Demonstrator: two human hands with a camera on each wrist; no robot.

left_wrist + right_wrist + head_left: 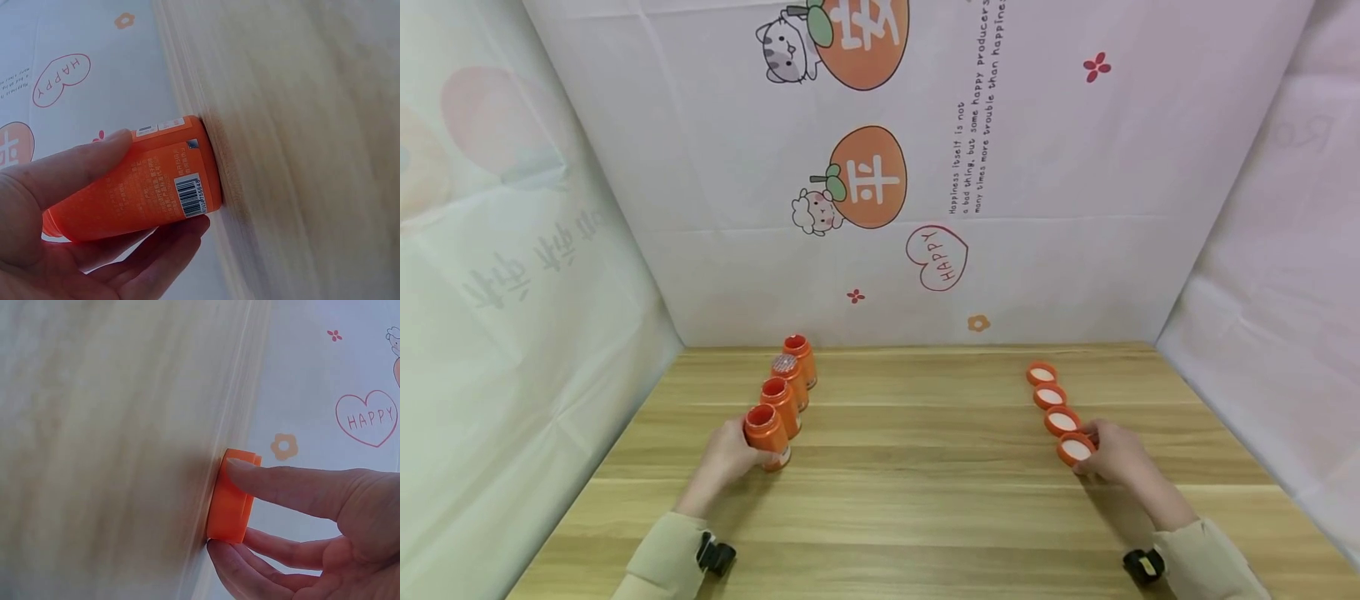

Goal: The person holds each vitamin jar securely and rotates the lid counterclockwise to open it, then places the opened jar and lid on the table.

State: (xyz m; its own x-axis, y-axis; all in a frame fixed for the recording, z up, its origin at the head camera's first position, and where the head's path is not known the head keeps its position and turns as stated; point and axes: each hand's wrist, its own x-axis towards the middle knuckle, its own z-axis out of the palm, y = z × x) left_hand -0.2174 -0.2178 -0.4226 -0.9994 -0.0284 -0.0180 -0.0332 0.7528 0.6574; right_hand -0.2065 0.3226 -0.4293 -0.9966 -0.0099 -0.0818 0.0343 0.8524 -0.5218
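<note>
My left hand (727,454) grips the nearest orange bottle (766,435), which stands upright without a cap on the table. In the left wrist view, the thumb lies along one side of this bottle (150,181) and fingers wrap the other, its barcode label showing. Behind it stand more open orange bottles (781,408) in a slanting row; one mouth has a silvery seal (785,364). On the right, my right hand (1116,454) pinches the nearest orange cap (1076,451) between thumb and fingers; its white inside faces up. The right wrist view shows that cap (228,506) flat on the table.
Several more orange caps (1050,396) lie inside up in a row beyond the right hand. The wooden table (917,467) ends at a printed white back sheet (737,267). White sheets also hang at the left (550,358) and right sides.
</note>
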